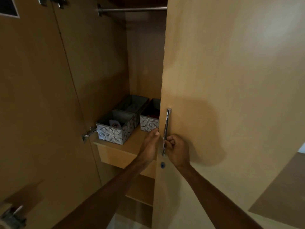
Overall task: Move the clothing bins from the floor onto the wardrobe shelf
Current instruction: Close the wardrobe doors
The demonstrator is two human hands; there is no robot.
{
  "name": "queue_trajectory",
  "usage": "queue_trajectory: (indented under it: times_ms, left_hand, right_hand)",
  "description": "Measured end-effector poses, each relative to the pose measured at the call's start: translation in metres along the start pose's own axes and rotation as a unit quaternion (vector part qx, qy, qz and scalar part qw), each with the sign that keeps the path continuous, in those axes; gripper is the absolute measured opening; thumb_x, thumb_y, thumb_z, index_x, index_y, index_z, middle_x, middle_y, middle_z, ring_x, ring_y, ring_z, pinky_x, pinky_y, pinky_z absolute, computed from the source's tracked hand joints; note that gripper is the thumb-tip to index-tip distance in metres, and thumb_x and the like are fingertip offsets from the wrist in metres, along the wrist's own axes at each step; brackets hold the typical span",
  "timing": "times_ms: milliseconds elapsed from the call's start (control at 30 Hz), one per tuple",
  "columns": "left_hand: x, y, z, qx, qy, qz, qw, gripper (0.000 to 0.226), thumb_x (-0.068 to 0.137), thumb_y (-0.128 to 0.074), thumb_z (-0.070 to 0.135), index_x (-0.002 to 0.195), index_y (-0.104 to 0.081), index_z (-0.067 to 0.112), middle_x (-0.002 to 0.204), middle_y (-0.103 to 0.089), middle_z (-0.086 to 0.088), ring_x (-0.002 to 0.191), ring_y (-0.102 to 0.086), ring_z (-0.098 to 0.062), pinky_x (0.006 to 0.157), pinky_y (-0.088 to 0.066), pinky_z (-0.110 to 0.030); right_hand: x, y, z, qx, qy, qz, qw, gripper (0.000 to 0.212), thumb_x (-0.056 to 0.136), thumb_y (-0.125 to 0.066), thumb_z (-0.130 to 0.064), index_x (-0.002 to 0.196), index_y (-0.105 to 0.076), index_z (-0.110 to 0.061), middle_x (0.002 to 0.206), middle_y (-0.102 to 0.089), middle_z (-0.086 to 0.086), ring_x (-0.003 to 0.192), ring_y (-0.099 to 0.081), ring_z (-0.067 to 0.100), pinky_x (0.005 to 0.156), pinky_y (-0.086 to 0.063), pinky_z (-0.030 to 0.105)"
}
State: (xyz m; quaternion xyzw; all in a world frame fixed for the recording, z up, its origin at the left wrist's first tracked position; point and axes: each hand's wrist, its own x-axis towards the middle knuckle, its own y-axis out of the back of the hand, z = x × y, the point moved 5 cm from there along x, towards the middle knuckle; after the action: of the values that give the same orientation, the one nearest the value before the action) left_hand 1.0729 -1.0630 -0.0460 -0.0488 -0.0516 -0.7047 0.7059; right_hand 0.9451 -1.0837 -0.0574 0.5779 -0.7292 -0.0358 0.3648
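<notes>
Pale wood panels fill the view: a wardrobe with its left door (pixel 33 96) swung wide, a hanging rail (pixel 132 9) high above, and its right door (pixel 231 80) partly across the opening. On that door, the handle (pixel 165 131) serves as landmark. The right hand (pixel 177 150) has its grip clamped on the handle's lower part, fingers curled round the bar. Just left of the handle, the left hand (pixel 149 146) holds nothing, its grip apart, fingers fairly straight with the tips at the door's edge.

Left of the handle and deeper in, the shelf (pixel 132 146) carries three patterned bins: the front bin (pixel 113 131), the rear bin (pixel 132 103) behind it, and the right bin (pixel 149 123), nearest the handle and partly hidden by the door. No bin shows on the strip of floor (pixel 125 220) below. The moving looks done; what is in hand seems to be the door. Swinging it shut calls for the left fingers to come clear of the edge first.
</notes>
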Motion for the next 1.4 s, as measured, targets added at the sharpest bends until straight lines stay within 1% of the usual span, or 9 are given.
queue_trajectory:
  times_ms: [233,400,567,700,800,900,1033,1133,1400]
  left_hand:
    - [-0.027,0.024,-0.028,0.029,0.029,0.044,0.998,0.033,0.094,-0.058,0.018,0.127,-0.054,0.019,0.117,-0.059,0.008,0.114,-0.055,-0.011,0.085,-0.042,-0.022]
    - [-0.075,0.067,-0.051,0.040,0.031,0.153,0.987,0.025,0.093,-0.059,0.008,0.118,-0.063,0.010,0.104,-0.066,-0.002,0.097,-0.061,-0.014,0.076,-0.047,-0.014]
    - [-0.141,0.124,-0.055,0.027,0.032,0.254,0.966,0.020,0.093,-0.058,0.004,0.110,-0.066,0.010,0.098,-0.071,0.001,0.087,-0.065,-0.005,0.075,-0.048,-0.011]
    - [-0.204,0.189,-0.047,0.106,0.024,0.338,0.935,0.020,0.095,-0.058,0.016,0.113,-0.066,0.018,0.108,-0.069,0.009,0.097,-0.064,0.000,0.084,-0.048,-0.017]
    - [-0.247,0.237,-0.030,0.146,0.021,0.403,0.903,0.022,0.096,-0.056,0.020,0.116,-0.064,0.021,0.112,-0.067,0.010,0.102,-0.061,0.001,0.085,-0.047,-0.018]
    - [-0.282,0.280,0.002,0.185,-0.018,0.474,0.861,0.021,0.096,-0.056,0.018,0.115,-0.062,0.023,0.110,-0.067,0.004,0.100,-0.064,-0.012,0.086,-0.053,-0.032]
    - [-0.306,0.334,0.049,0.251,-0.080,0.528,0.807,0.041,0.094,-0.059,0.022,0.132,-0.046,0.023,0.133,-0.046,0.006,0.121,-0.049,-0.010,0.098,-0.041,-0.029]
    - [-0.302,0.370,0.072,0.216,-0.047,0.526,0.821,0.052,0.095,-0.057,0.026,0.143,-0.036,0.020,0.143,-0.040,0.003,0.127,-0.043,-0.012,0.096,-0.037,-0.027]
    - [-0.290,0.395,0.077,0.119,-0.073,0.397,0.907,0.033,0.102,-0.041,0.020,0.134,-0.050,0.017,0.126,-0.061,0.006,0.110,-0.059,-0.003,0.083,-0.050,-0.013]
  right_hand:
    - [-0.033,0.011,0.003,0.067,-0.050,-0.040,0.996,0.027,0.087,-0.068,-0.025,0.113,-0.069,-0.018,0.100,-0.071,-0.009,0.089,-0.065,0.004,0.080,-0.052,0.021]
    - [-0.072,0.001,0.003,0.087,-0.092,-0.079,0.989,0.021,0.088,-0.067,-0.023,0.108,-0.069,-0.017,0.098,-0.068,-0.010,0.088,-0.061,0.001,0.074,-0.044,0.009]
    - [-0.113,-0.052,-0.021,0.114,-0.099,-0.192,0.970,0.019,0.087,-0.067,-0.022,0.106,-0.070,-0.022,0.088,-0.067,-0.021,0.084,-0.063,-0.005,0.077,-0.050,0.017]
    - [-0.145,-0.111,-0.072,0.155,-0.086,-0.280,0.943,0.019,0.087,-0.067,-0.024,0.106,-0.069,-0.027,0.092,-0.069,-0.018,0.086,-0.062,-0.010,0.075,-0.050,0.011]
    - [-0.164,-0.146,-0.123,0.193,-0.060,-0.328,0.923,0.020,0.089,-0.065,-0.024,0.109,-0.067,-0.026,0.096,-0.068,-0.014,0.090,-0.064,-0.001,0.082,-0.054,0.023]
    - [-0.176,-0.175,-0.178,0.213,-0.025,-0.360,0.908,0.021,0.091,-0.063,-0.023,0.111,-0.065,-0.024,0.098,-0.065,-0.013,0.092,-0.062,0.001,0.083,-0.053,0.024]
    - [-0.185,-0.205,-0.247,0.228,0.008,-0.365,0.903,0.026,0.091,-0.063,-0.028,0.115,-0.066,-0.021,0.102,-0.068,-0.009,0.093,-0.063,0.003,0.082,-0.055,0.026]
    - [-0.189,-0.217,-0.291,0.236,0.024,-0.341,0.910,0.027,0.090,-0.063,-0.028,0.115,-0.066,-0.019,0.100,-0.069,-0.009,0.092,-0.064,0.002,0.079,-0.054,0.021]
    - [-0.207,-0.215,-0.334,0.228,0.026,-0.286,0.930,0.026,0.091,-0.062,-0.027,0.116,-0.064,-0.026,0.100,-0.067,-0.017,0.093,-0.063,-0.001,0.078,-0.053,0.017]
